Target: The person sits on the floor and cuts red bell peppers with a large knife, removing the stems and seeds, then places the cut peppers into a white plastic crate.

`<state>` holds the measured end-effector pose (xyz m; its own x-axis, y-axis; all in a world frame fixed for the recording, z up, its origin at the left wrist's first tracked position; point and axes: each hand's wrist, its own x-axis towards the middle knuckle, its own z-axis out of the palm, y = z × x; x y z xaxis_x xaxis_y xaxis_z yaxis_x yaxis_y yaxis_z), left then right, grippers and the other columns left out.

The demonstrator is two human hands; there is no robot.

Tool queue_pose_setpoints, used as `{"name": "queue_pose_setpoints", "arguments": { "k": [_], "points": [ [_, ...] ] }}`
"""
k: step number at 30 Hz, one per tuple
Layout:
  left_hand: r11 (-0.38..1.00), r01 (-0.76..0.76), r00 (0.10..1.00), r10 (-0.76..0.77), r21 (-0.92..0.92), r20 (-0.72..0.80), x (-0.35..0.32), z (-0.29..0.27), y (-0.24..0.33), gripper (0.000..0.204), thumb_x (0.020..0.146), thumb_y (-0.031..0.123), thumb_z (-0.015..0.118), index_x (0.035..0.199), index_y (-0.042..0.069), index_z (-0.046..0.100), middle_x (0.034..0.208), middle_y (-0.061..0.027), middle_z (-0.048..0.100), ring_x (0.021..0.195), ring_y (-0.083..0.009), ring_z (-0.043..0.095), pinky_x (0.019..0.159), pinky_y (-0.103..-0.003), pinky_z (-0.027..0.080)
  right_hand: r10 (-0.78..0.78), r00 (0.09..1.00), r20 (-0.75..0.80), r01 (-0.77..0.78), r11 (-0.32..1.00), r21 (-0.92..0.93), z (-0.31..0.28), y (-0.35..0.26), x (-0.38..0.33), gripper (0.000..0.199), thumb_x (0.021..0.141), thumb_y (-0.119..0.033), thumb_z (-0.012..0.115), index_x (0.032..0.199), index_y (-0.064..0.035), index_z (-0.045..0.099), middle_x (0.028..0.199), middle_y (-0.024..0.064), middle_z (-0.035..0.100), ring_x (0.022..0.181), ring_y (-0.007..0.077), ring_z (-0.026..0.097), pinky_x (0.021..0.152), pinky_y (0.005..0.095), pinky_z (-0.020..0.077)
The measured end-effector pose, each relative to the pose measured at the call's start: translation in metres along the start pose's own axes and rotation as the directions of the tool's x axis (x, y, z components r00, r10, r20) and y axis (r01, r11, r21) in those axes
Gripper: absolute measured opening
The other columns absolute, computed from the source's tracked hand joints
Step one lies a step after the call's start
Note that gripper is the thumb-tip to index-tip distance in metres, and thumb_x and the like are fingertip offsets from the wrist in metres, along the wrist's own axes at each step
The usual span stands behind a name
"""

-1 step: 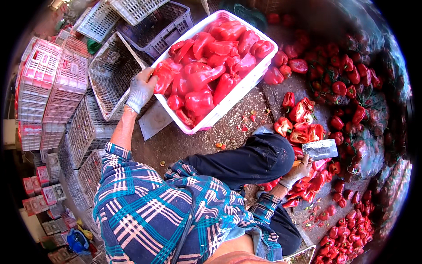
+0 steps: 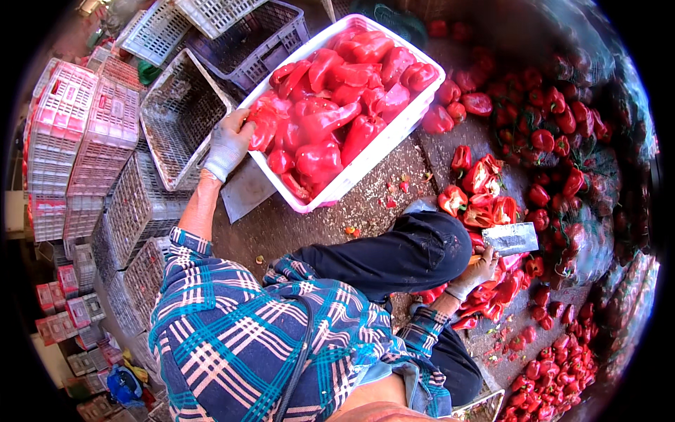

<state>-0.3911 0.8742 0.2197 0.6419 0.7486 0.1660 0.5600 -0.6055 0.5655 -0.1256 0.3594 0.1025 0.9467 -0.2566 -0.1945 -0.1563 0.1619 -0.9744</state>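
My left hand [image 2: 229,144], in a pale glove, reaches to the left corner of a white plastic crate [image 2: 336,198]. The crate is heaped with red bell pepper pieces. Thumb and fingers close around the edge of a red bell pepper piece [image 2: 263,125] at that corner; part of the grip is hidden. At the right, my gloved right hand [image 2: 478,273] is wrapped round the handle of a broad-bladed knife [image 2: 511,239]. Its flat, rectangular blade lies over a pile of cut red bell peppers [image 2: 485,184] beside my bent knee.
Worn plastic crates [image 2: 184,116] stand beyond my left arm, with tall crate stacks [image 2: 67,141] farther left. Whole red peppers [image 2: 555,380] and green mesh sacks [image 2: 587,243] line the right side. A grey flat sheet [image 2: 246,191] lies by the white crate. Scraps litter the floor [image 2: 380,184].
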Motion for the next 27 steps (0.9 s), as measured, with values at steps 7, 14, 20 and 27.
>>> {"name": "queue_pose_setpoints", "arguments": {
  "k": [7, 14, 20, 27],
  "points": [
    [0.983, 0.148, 0.961, -0.169, 0.111, 0.219, -0.06, 0.041, 0.042, 0.027, 0.087, 0.024, 0.062, 0.101, 0.001, 0.065, 0.089, -0.0252, 0.067, 0.087, -0.0397, 0.068, 0.075, -0.045, 0.052, 0.076, 0.994, -0.082, -0.073, 0.997, 0.031, -0.008, 0.001, 0.004, 0.016, 0.101, -0.019, 0.057, 0.098, -0.0042, 0.054, 0.071, 0.0044, 0.059, 0.062, 0.0135, 0.058, 0.058, 0.0264, 0.0468],
    [0.76, 0.563, 0.799, -0.4, -0.325, 0.449, -0.079, 0.089, 0.017, 0.015, 0.088, 0.005, 0.057, 0.1, 0.004, 0.066, 0.073, -0.004, 0.06, 0.062, -0.0113, 0.058, 0.053, -0.029, 0.045, 0.072, 0.997, -0.038, -0.072, 0.997, 0.003, -0.004, 0.008, 0.003, 0.016, 0.102, -0.02, 0.055, 0.099, -0.0038, 0.054, 0.069, 0.006, 0.062, 0.06, 0.0152, 0.06, 0.058, 0.0278, 0.0484],
    [0.943, 0.204, 0.899, -0.287, 0.263, 0.331, -0.055, 0.115, 0.021, 0.034, 0.082, 0.021, 0.054, 0.108, 0.003, 0.068, 0.102, -0.026, 0.07, 0.1, -0.0428, 0.067, 0.09, -0.05, 0.05, 0.014, 0.999, -0.039, -0.014, 1.0, -0.008, 0.001, 0.021, 0.002, 0.019, 0.1, -0.021, 0.056, 0.097, -0.0025, 0.055, 0.069, 0.0056, 0.061, 0.059, 0.0146, 0.058, 0.057, 0.0276, 0.0478],
    [0.879, 0.218, 0.908, -0.342, 0.423, 0.242, -0.051, 0.126, 0.018, 0.035, 0.082, 0.02, 0.055, 0.11, 0.002, 0.067, 0.106, -0.0269, 0.069, 0.107, -0.0428, 0.065, 0.093, -0.051, 0.049, 0.053, 0.998, -0.03, -0.049, 0.991, 0.125, 0.018, 0.025, -0.008, 0.016, 0.099, -0.017, 0.056, 0.103, -0.0013, 0.057, 0.074, 0.0043, 0.061, 0.061, 0.0129, 0.057, 0.06, 0.0274, 0.0467]
  ]
}}
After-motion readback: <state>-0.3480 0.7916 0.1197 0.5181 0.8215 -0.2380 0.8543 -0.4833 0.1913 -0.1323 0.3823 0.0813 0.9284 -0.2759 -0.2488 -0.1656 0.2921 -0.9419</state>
